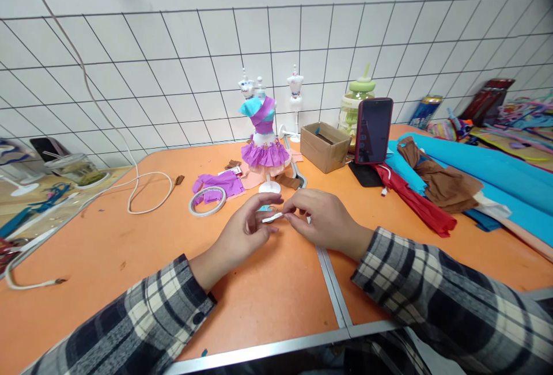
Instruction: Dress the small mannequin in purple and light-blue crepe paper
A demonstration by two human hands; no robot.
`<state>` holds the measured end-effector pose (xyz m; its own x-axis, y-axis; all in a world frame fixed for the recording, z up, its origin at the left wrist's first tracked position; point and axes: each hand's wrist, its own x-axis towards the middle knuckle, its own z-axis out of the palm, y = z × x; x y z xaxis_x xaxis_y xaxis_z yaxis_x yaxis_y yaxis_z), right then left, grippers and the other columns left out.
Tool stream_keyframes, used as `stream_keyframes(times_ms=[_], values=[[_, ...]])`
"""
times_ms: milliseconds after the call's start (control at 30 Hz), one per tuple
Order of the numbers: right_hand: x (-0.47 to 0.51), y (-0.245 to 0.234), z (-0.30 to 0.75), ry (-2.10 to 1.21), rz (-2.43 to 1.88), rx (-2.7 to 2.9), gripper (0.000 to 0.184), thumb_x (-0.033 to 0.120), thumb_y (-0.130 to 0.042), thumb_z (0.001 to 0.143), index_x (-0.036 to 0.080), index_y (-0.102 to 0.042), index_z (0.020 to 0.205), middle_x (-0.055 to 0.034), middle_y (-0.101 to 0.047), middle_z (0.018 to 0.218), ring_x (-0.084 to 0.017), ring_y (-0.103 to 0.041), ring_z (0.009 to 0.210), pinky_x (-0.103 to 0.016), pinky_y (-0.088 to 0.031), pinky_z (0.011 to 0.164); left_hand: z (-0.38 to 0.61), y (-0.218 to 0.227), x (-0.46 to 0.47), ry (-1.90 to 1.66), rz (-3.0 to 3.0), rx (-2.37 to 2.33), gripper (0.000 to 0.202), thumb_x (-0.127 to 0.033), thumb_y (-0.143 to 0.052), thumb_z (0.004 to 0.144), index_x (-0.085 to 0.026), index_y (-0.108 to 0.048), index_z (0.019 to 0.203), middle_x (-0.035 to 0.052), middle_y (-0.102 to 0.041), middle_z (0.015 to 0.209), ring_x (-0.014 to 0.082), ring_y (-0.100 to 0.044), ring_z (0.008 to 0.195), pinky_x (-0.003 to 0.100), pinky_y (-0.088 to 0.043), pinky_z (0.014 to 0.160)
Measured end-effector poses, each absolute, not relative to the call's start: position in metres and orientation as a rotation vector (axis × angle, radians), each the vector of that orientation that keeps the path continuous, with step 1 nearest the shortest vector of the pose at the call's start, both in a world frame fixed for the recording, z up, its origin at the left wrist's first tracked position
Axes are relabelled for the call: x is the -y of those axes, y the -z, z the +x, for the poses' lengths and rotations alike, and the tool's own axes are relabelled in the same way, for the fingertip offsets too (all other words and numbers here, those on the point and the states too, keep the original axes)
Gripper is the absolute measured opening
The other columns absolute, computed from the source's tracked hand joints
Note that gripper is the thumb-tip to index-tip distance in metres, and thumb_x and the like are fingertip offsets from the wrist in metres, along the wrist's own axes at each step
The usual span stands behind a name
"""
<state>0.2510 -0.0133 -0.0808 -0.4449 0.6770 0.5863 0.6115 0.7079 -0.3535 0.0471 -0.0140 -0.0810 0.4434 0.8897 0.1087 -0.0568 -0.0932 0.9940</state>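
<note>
My left hand and my right hand meet over the orange table, both pinching a small white strip, perhaps tape or paper. A bit of light blue paper shows just behind the strip. Beyond my fingers stands a small mannequin on a white stand, dressed in purple and turquoise paper. A roll of white tape lies to its left beside purple paper scraps.
A cardboard box, a propped phone and a green-lidded jar stand at the back. Blue, red and brown paper sheets cover the right side. A white cable loops at left. A metal seam splits the table.
</note>
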Motion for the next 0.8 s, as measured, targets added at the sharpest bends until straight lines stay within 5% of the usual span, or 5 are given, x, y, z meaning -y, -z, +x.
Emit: stream_keyframes(times_ms=[100, 200, 333, 467, 800], values=[[0.013, 0.08, 0.253, 0.025, -1.022, 2.195, 0.008, 0.02, -0.059, 0.089, 0.021, -0.067, 0.089, -0.0012, -0.07, 0.087, -0.016, -0.061, 0.08, -0.028, -0.036, 0.064, 0.048, 0.081, 0.015, -0.929, 1.339, -0.705, 0.051, -0.014, -0.076, 0.072, -0.024, -0.067, 0.122, 0.0101, -0.059, 0.14, 0.0278, -0.061, 0.121, 0.038, -0.053, 0.096], [0.013, 0.077, 0.256, 0.224, -1.035, 2.244, 0.015, 0.027, -0.055, 0.095, 0.021, -0.069, 0.092, -0.0033, -0.071, 0.088, -0.018, -0.06, 0.083, -0.031, -0.035, 0.064, 0.047, 0.082, 0.013, -0.888, 1.089, -0.681, 0.04, -0.022, -0.076, 0.076, -0.019, -0.071, 0.117, 0.0119, -0.069, 0.127, 0.0269, -0.064, 0.117, 0.04, -0.048, 0.103], [0.013, 0.074, 0.26, 0.337, -0.866, 2.387, 0.021, 0.026, -0.05, 0.099, 0.023, -0.071, 0.099, -0.0036, -0.071, 0.091, -0.018, -0.058, 0.083, -0.032, -0.036, 0.066, 0.042, 0.084, 0.008, -0.772, 0.907, -0.818, 0.027, -0.036, -0.068, 0.085, -0.014, -0.075, 0.1, 0.0149, -0.076, 0.102, 0.0241, -0.072, 0.095, 0.034, -0.056, 0.085], [0.01, 0.074, 0.262, 0.41, -0.681, 2.465, 0.025, 0.023, -0.047, 0.1, 0.023, -0.072, 0.096, -0.0025, -0.072, 0.09, -0.017, -0.056, 0.082, -0.031, -0.04, 0.069, 0.04, 0.082, 0.007, -0.678, 1.239, -0.945, 0.026, -0.041, -0.072, 0.081, -0.015, -0.074, 0.083, 0.0079, -0.075, 0.085, 0.0194, -0.07, 0.08, 0.029, -0.053, 0.073], [0.008, 0.073, 0.262, 0.49, -0.562, 2.403, 0.023, 0.017, -0.05, 0.098, 0.02, -0.071, 0.091, -0.0017, -0.071, 0.084, -0.016, -0.057, 0.083, -0.03, -0.042, 0.073, 0.041, 0.078, 0.006, -0.708, 1.622, -1.003, 0.02, -0.034, -0.073, 0.075, -0.014, -0.075, 0.079, 0.0035, -0.071, 0.077, 0.0148, -0.061, 0.074, 0.027, -0.046, 0.073]])
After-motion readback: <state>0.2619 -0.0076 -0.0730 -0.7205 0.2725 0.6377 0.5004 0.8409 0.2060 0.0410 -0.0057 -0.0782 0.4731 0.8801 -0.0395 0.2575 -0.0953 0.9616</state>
